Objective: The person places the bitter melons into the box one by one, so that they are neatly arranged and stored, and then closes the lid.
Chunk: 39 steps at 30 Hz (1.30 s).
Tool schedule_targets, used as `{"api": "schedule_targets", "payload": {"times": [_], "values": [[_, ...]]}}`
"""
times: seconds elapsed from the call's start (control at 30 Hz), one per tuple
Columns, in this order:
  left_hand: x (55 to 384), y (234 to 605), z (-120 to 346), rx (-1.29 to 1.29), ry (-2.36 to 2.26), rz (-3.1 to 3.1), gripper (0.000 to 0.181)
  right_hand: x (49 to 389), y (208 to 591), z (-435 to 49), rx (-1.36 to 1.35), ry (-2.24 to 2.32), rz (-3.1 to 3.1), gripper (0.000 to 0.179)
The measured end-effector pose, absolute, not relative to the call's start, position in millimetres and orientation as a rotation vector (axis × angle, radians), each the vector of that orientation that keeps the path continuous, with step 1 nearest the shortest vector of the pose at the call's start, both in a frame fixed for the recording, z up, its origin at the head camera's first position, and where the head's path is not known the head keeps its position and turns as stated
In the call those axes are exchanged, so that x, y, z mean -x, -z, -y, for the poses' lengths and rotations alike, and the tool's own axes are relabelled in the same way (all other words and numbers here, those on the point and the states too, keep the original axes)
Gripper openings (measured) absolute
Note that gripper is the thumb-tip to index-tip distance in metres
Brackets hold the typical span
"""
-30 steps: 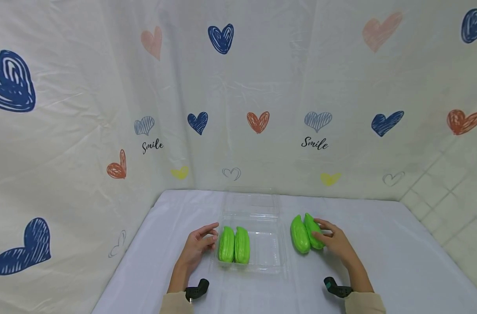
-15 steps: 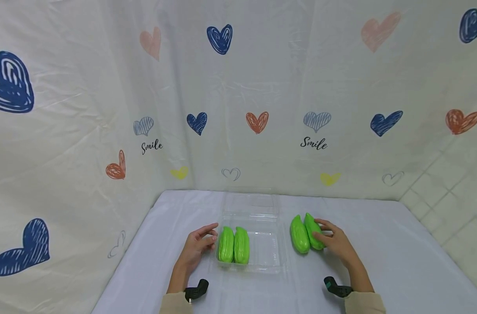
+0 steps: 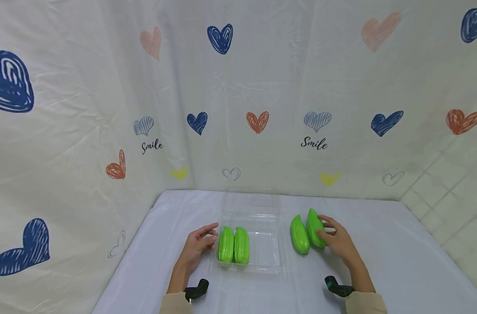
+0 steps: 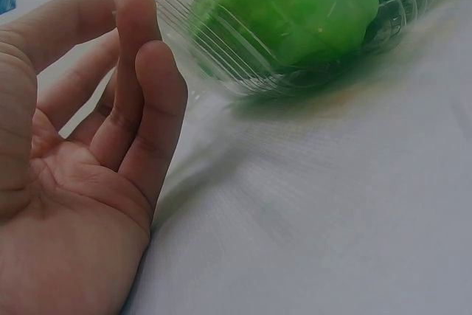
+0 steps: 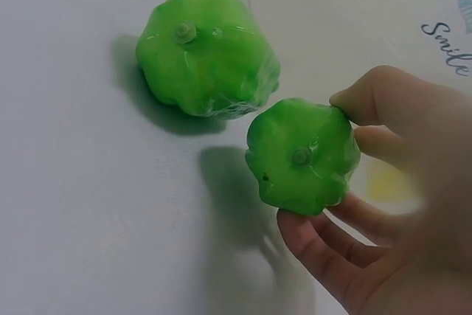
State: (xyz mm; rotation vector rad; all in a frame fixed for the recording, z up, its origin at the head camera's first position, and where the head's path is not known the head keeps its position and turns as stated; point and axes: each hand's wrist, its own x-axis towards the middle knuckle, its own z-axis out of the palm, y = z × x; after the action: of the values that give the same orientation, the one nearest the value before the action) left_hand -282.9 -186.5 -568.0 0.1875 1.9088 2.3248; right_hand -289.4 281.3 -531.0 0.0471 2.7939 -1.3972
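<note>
My right hand grips a bright green ribbed gourd to the right of the container, fingers on one side and thumb on the other. In the right wrist view that gourd shows its stem end, with its shadow apart from it on the cloth. A second gourd lies just left of it. Two more, a left gourd and a right gourd, lie side by side in the left part of a clear plastic container. My left hand rests with loosely bent fingers at its left wall.
The container's clear lid stands folded back behind it. A white cloth covers the table. Behind and to the left hangs a white curtain printed with hearts and the word Smile.
My right hand has raised the outer gourd slightly off the cloth and away from its neighbour. The left hand and the container have stayed where they were.
</note>
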Motion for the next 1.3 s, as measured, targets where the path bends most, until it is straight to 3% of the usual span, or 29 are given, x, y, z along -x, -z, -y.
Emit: {"api": "schedule_targets", "payload": {"times": [1.3], "values": [[284,570,188,-0.190,-2.320,-1.899,0.057,281,500,-264,0.012,1.519,-2.826,0.062]]}}
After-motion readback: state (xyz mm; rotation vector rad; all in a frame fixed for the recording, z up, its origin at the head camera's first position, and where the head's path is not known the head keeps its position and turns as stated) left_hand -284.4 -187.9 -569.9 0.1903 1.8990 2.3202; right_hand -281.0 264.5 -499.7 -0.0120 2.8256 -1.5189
